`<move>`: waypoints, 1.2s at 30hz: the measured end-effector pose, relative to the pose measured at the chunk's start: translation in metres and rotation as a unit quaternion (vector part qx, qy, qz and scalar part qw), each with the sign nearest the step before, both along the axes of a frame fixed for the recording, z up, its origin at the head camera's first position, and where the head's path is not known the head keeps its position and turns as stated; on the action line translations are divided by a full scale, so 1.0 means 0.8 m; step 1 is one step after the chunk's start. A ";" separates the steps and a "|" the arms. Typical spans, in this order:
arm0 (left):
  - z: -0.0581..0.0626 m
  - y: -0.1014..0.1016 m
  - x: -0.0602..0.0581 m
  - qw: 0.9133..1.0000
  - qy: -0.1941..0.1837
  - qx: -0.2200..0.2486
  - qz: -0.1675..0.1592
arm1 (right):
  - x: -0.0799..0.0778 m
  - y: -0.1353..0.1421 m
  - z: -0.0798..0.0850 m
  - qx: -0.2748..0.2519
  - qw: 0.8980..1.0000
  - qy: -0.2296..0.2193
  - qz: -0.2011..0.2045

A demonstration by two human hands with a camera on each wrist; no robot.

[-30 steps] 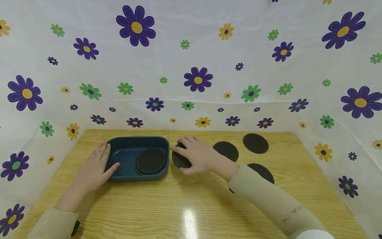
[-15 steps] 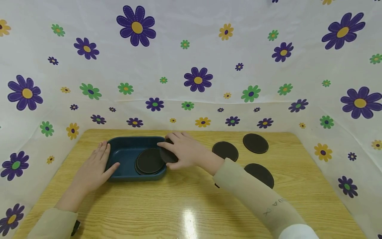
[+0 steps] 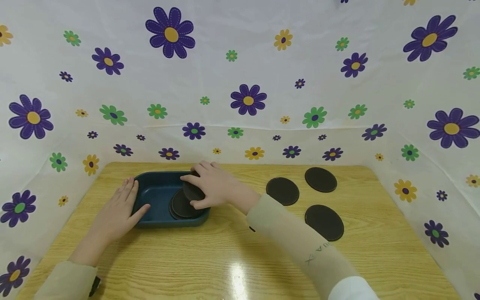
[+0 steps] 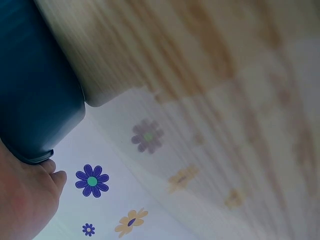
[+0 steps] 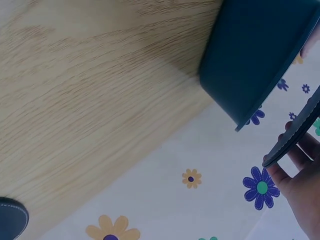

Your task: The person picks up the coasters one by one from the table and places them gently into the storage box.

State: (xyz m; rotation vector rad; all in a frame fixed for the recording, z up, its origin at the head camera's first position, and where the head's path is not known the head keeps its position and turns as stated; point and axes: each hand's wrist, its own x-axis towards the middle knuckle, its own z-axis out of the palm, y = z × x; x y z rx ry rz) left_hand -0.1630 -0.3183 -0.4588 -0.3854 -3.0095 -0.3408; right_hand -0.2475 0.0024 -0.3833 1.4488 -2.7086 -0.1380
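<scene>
My right hand (image 3: 211, 185) grips a round black coaster (image 3: 192, 191) by its edge, tilted over the right end of a dark blue bin (image 3: 150, 225). The coaster's stitched rim (image 5: 295, 131) shows between fingers and thumb in the right wrist view. Below it inside the bin lies a small stack of black coasters (image 3: 182, 208), partly hidden by the held one. My left hand (image 3: 116, 210) rests along the bin's left side, fingers straight, thumb reaching over the near left corner. The bin's outer wall (image 4: 40, 75) fills the left wrist view's upper left.
To the right on the wooden table (image 3: 210, 258) lie three more coasters: a near one (image 3: 324, 223), a middle one (image 3: 283, 191) and a far one (image 3: 321, 179). A white flower-print cloth (image 3: 240, 75) stands behind the table and at both sides.
My right hand has lifted the coaster from the table beside the bin and carried it left over the bin's right wall. The left hand and bin stay put.
</scene>
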 end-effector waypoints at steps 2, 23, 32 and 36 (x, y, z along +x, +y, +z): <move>-0.001 -0.001 0.000 1.000 0.004 0.001 0.000 | -0.002 -0.008 0.000 0.000 1.000 0.000 -0.001; -0.003 -0.001 0.002 1.000 0.016 -0.001 -0.003 | 0.005 -0.056 -0.026 0.051 0.998 0.002 0.025; 0.001 0.001 0.003 1.000 0.010 -0.002 -0.002 | 0.005 -0.059 -0.036 0.054 0.998 0.011 0.027; 0.001 0.001 0.002 1.000 0.009 -0.001 -0.002 | 0.004 -0.059 -0.038 0.048 0.998 0.018 0.027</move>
